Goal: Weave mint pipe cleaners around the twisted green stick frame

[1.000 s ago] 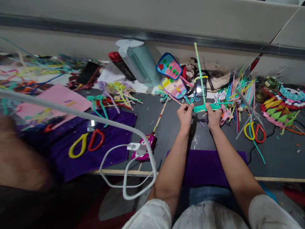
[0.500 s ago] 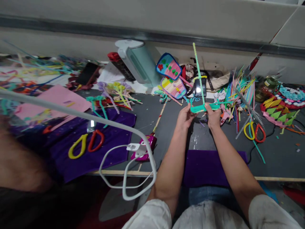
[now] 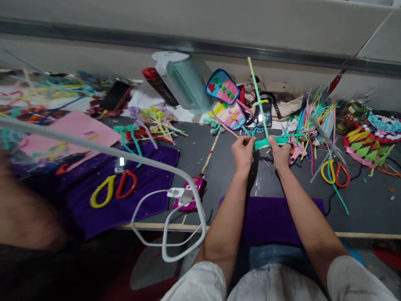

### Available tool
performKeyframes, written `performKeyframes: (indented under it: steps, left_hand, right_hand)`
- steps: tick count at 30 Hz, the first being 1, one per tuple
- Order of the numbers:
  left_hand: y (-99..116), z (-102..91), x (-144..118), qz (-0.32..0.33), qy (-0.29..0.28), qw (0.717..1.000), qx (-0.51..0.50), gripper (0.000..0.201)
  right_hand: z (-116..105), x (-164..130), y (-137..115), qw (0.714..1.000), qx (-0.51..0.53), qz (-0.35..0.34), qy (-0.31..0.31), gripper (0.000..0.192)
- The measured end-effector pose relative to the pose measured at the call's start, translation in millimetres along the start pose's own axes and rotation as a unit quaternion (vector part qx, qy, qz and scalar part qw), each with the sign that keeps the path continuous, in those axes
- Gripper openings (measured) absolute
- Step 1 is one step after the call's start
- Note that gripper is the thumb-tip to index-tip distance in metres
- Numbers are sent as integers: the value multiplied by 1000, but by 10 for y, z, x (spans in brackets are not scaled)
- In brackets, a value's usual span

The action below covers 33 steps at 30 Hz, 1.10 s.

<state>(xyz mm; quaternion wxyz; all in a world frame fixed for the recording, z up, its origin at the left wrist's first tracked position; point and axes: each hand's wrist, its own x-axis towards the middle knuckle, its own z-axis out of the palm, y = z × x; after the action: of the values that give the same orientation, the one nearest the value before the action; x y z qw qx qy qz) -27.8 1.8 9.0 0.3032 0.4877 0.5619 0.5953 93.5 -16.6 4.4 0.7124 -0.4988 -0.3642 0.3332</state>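
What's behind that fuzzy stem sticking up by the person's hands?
Behind the yellow-and-green pipe-cleaner stem are a dark, glossy rectangle, possibly a phone, and part of a beige bag. The slivers directly behind the stem, and whatever the rectangle covers, can't be seen.

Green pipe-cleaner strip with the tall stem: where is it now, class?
In the head view, the strip is right of centre, held between the left hand and right hand.
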Motion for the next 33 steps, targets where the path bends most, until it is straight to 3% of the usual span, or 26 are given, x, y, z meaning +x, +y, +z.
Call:
performKeyframes:
  steps: [16,26,29,33]
  left_hand:
    - [128,-63,-25,25,-2,999,22,12]
    - [121,-57,-30,-16,24,1000,12,25]
    - [56,-36,24,-48,25,997,-63,24]
    - [-22,-48,108,-180,-14,962,-204,33]
  right_hand:
    - [4,-39,-32,1000,-18,0,-25,32]
    - [12,-34,-27,999,-31,15,-25,37]
    - [10,-21,1,1000,-9,18,-21,36]
    - [32,-2,-8,998,30,47,2,39]
